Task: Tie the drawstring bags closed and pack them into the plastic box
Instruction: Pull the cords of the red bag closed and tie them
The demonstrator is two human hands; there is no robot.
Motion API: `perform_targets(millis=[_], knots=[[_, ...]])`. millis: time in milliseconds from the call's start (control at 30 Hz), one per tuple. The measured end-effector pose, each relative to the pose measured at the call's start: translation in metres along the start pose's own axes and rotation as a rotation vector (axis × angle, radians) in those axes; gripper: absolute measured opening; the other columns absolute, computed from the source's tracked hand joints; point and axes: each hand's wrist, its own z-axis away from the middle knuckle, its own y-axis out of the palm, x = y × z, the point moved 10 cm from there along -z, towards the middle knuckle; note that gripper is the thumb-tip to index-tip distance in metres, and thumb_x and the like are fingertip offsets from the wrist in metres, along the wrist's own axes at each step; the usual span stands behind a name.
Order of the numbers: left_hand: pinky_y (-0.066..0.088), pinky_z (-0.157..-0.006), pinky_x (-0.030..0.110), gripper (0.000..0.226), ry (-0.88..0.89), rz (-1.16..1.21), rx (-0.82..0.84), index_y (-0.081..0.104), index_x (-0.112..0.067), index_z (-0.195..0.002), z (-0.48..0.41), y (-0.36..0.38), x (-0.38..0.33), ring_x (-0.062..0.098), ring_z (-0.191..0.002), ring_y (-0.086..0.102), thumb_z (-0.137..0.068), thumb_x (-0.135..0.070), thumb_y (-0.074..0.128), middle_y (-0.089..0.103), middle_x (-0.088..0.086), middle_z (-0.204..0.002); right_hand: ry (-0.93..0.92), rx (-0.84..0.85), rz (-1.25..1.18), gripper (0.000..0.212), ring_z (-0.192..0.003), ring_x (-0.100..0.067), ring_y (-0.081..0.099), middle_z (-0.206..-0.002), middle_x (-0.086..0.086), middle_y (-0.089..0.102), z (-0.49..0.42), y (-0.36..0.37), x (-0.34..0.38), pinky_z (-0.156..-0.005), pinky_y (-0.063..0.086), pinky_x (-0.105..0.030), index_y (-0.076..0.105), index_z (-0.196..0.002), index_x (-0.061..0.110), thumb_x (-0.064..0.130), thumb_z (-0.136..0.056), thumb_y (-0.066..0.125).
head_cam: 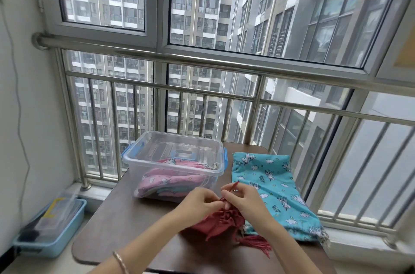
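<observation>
Both hands are working near the front edge of the tabletop point(125, 224), on the red drawstring bag point(216, 224).
- Left hand point(199, 202): fingers curled and pinching the gathered mouth of the red bag. Silver bracelet point(120, 261) on that wrist.
- Right hand point(243, 199): thumb and forefinger pinch the red cord point(235, 185). The cord's free end pokes up above the fingertips, and the other fingers are curled in over the bag's neck.
- The bag's mouth is bunched tight between the two hands. The body lies crumpled on the tabletop below them, with a red tassel point(258, 242) trailing toward the near edge.
- A teal unicorn-print bag point(275, 186) lies flat to the right, with its near corner just beside the red bag. I can't tell whether its mouth is tied.
- The clear plastic box point(155, 164) with blue latches sits at the back left of the tabletop, open at the top, just beyond the hands.
- Pink unicorn-print bags point(166, 180) are stacked inside the box, with pale drawstrings bunched at their right ends.
- A clear lid with a blue handle point(179, 153) shows through the box walls. I can't tell whether it is under the box or behind it.
- A blue tray point(54, 231) sits on the floor to the left, against the wall.
- A steel railing point(202, 60) and windows stand right behind the tabletop, with tower blocks outside.
</observation>
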Motion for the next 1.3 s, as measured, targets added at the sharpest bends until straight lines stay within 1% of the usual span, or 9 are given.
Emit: perform_targets(millis=[200, 367, 533, 667, 867, 967, 1033, 1100, 1300], knots=[[0.026, -0.046, 0.02, 0.015, -0.082, 0.268, 0.012, 0.068, -0.021, -0.069, -0.006, 0.006, 0.011, 0.006, -0.048, 0.035, -0.081, -0.028, 0.064, 0.048, -0.003, -0.059, 0.086, 0.091, -0.064, 0.034, -0.07, -0.02, 0.062, -0.074, -0.013, 0.067, 0.0, -0.002, -0.015, -0.066, 0.049, -0.025, 0.055, -0.097, 0.005, 0.012, -0.072, 0.078], [0.024, -0.049, 0.016, 0.026, -0.067, 0.403, 0.103, 0.062, -0.021, -0.066, -0.008, 0.013, 0.01, 0.006, -0.057, 0.034, -0.09, -0.02, 0.051, 0.045, -0.003, -0.065, -0.016, 0.021, 0.074, 0.03, -0.065, -0.013, 0.055, -0.072, -0.002, 0.061, -0.001, -0.004, -0.013, -0.062, 0.046, -0.022, 0.055, -0.088, 0.011, 0.015, -0.07, 0.078], [0.028, -0.054, 0.018, 0.038, -0.066, 0.262, 0.149, 0.048, -0.019, -0.062, -0.008, 0.016, 0.005, 0.001, -0.051, 0.035, -0.098, -0.009, 0.039, 0.043, -0.013, -0.053, -0.244, -0.095, 0.444, 0.03, -0.063, -0.003, 0.063, -0.079, 0.009, 0.07, 0.003, -0.003, 0.012, -0.065, 0.049, -0.015, 0.072, -0.092, 0.03, 0.005, -0.077, 0.066], [0.027, -0.057, 0.021, 0.039, -0.047, 0.123, 0.155, 0.044, -0.022, -0.06, -0.011, 0.014, 0.004, 0.001, -0.052, 0.033, -0.096, -0.009, 0.041, 0.039, -0.012, -0.055, -0.321, -0.078, 0.612, 0.028, -0.084, 0.001, 0.065, -0.09, 0.011, 0.073, 0.004, 0.006, 0.019, -0.078, 0.049, -0.012, 0.078, -0.096, 0.022, 0.006, -0.081, 0.062], [0.029, -0.053, 0.021, 0.029, 0.038, -0.043, 0.088, 0.057, -0.022, -0.067, -0.01, 0.0, 0.003, 0.002, -0.054, 0.036, -0.096, -0.027, 0.055, 0.046, -0.012, -0.057, -0.161, -0.05, 0.428, 0.027, -0.077, -0.008, 0.066, -0.079, 0.003, 0.071, 0.001, 0.001, 0.002, -0.077, 0.054, -0.029, 0.072, -0.075, 0.022, 0.001, -0.081, 0.056], [0.05, -0.069, 0.032, 0.018, 0.082, 0.023, -0.027, 0.069, -0.009, -0.08, -0.011, -0.013, 0.001, 0.01, -0.067, 0.06, -0.09, -0.022, 0.062, 0.07, 0.001, -0.071, -0.077, -0.011, 0.144, 0.024, -0.073, -0.016, 0.068, -0.077, -0.008, 0.073, 0.001, 0.002, -0.006, -0.073, 0.053, -0.03, 0.066, -0.088, 0.013, -0.008, -0.086, 0.054], [0.053, -0.082, 0.035, 0.011, 0.108, 0.096, -0.069, 0.069, -0.008, -0.086, -0.01, -0.017, 0.001, 0.014, -0.076, 0.067, -0.088, -0.017, 0.064, 0.074, 0.004, -0.077, -0.012, 0.026, -0.095, 0.019, -0.073, -0.021, 0.068, -0.079, -0.018, 0.071, 0.003, 0.006, -0.009, -0.068, 0.052, -0.026, 0.053, -0.099, 0.005, -0.01, -0.088, 0.055], [0.052, -0.077, 0.031, 0.008, 0.101, 0.122, -0.068, 0.07, -0.011, -0.086, -0.009, -0.016, 0.001, 0.011, -0.073, 0.065, -0.088, -0.016, 0.064, 0.073, 0.001, -0.074, 0.027, 0.051, -0.202, 0.022, -0.071, -0.021, 0.067, -0.08, -0.021, 0.07, 0.004, 0.009, -0.011, -0.063, 0.051, -0.022, 0.046, -0.1, 0.005, -0.009, -0.088, 0.058], [0.04, -0.061, 0.015, 0.021, 0.046, 0.071, -0.111, 0.067, -0.022, -0.071, -0.008, -0.018, -0.001, -0.007, -0.053, 0.049, -0.091, -0.016, 0.062, 0.06, -0.017, -0.052, -0.117, -0.092, 0.151, 0.028, -0.069, -0.033, 0.07, -0.079, -0.008, 0.07, 0.002, -0.007, -0.003, -0.068, 0.057, -0.041, 0.053, -0.086, 0.007, 0.013, -0.076, 0.079]])
